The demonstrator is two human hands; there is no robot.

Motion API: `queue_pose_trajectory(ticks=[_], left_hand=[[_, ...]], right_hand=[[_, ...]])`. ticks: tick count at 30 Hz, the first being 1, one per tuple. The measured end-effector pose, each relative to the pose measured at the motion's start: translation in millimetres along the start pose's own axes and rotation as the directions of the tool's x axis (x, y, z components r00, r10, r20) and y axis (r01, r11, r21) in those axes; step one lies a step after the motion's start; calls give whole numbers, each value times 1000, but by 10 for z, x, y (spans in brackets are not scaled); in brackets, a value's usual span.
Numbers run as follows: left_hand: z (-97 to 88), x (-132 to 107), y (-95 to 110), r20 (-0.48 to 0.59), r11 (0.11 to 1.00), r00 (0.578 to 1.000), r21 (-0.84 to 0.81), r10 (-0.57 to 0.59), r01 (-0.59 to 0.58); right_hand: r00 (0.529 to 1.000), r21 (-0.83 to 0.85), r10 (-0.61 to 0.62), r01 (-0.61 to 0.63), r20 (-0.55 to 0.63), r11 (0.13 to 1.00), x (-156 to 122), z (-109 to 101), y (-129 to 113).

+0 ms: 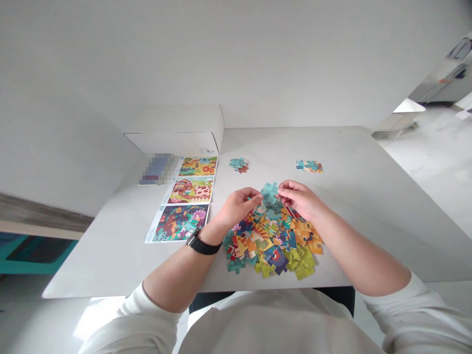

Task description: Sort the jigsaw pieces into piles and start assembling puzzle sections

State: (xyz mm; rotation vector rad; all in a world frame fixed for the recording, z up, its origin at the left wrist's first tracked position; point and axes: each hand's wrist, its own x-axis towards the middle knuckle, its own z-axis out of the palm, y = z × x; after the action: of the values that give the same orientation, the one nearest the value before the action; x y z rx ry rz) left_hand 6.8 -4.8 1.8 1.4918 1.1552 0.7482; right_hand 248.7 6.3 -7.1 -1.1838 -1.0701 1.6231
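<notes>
A teal jigsaw piece (pixel 270 192) is held up between my two hands, over the far side of a mixed heap of jigsaw pieces (pixel 273 241). My left hand (pixel 241 204), with a dark watch on its wrist, pinches the left side. My right hand (pixel 297 196) has its fingertips closed at the right side. Whether the teal part is one piece or a few joined ones, I cannot tell. Beyond my hands lie a small pile of teal and brown pieces (pixel 239 165) and, to the right, a small group of teal and orange pieces (pixel 309 166).
Left of the heap is a sheet with three printed pictures (pixel 191 191). A blurred bluish item (pixel 157 168) lies beside it. Behind them a white box (pixel 173 140) stands against the wall. The white table (pixel 383 196) has its near edge close to my body.
</notes>
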Motion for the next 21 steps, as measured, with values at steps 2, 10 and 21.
queue_pose_trajectory(ticks=[2, 10, 21], left_hand=[[-14, 16, -18, 0, 999, 1000, -50, -21, 21], [-625, 645, 57, -283, 973, 942, -191, -180, 128], [-986, 1281, -96, -463, 891, 865, 287, -192, 351]], right_hand=[[1000, -11, 4, -4, 24, 1000, 3, 6, 25], [993, -38, -111, 110, -37, 993, 36, -126, -50], [967, -211, -202, 168, -152, 963, 182, -324, 7]])
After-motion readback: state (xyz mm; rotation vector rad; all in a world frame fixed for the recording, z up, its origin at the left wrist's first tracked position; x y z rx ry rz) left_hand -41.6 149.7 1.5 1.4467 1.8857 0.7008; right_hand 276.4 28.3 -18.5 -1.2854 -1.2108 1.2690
